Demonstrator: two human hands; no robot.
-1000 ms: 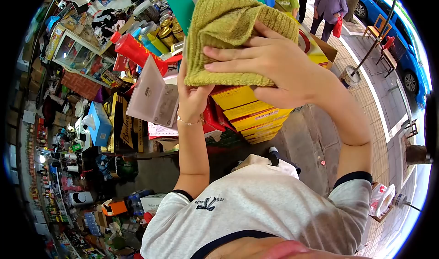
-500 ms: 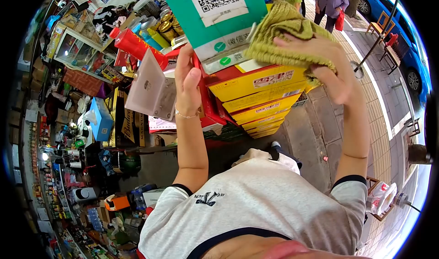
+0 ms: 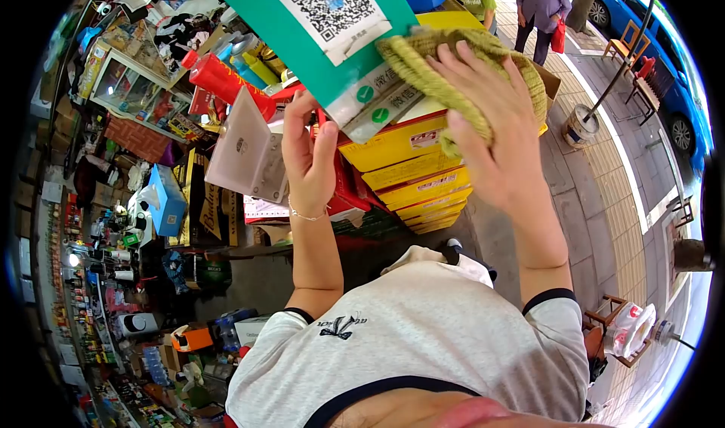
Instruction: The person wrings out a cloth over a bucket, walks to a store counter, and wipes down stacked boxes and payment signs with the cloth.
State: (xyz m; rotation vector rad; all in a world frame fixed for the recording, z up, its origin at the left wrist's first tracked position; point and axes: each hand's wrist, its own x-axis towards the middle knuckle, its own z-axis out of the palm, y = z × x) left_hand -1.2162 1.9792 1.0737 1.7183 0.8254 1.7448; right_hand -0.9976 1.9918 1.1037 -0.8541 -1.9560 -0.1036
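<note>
A green QR-code sign point(image 3: 272, 12) leans at a tilt above the stacked yellow boxes point(image 3: 393, 147). At its lower left edge is my left hand point(image 3: 311, 160), with curled fingers gripping the sign; the fingertips are partly hidden behind it. My right hand point(image 3: 491, 118) presses an olive-green towel point(image 3: 423, 69) with its fingers over the folds. The towel lies against the sign's right side and over the top yellow box. Just left of my left wrist stands an open translucent plastic case point(image 3: 240, 145).
Red bottle point(image 3: 219, 77), blue tissue box point(image 3: 166, 200) and Budweiser carton point(image 3: 202, 194) crowd the left. Two people stand beyond the boxes, one in a purple top point(image 3: 540, 9). Wooden chairs point(image 3: 628, 46) and a blue car point(image 3: 680, 88) line the pavement at right.
The sign has tilted and shifted left and slightly down. My right hand has moved left with the towel, its fingers now pointing up across it. My left hand stays at the sign's edge.
</note>
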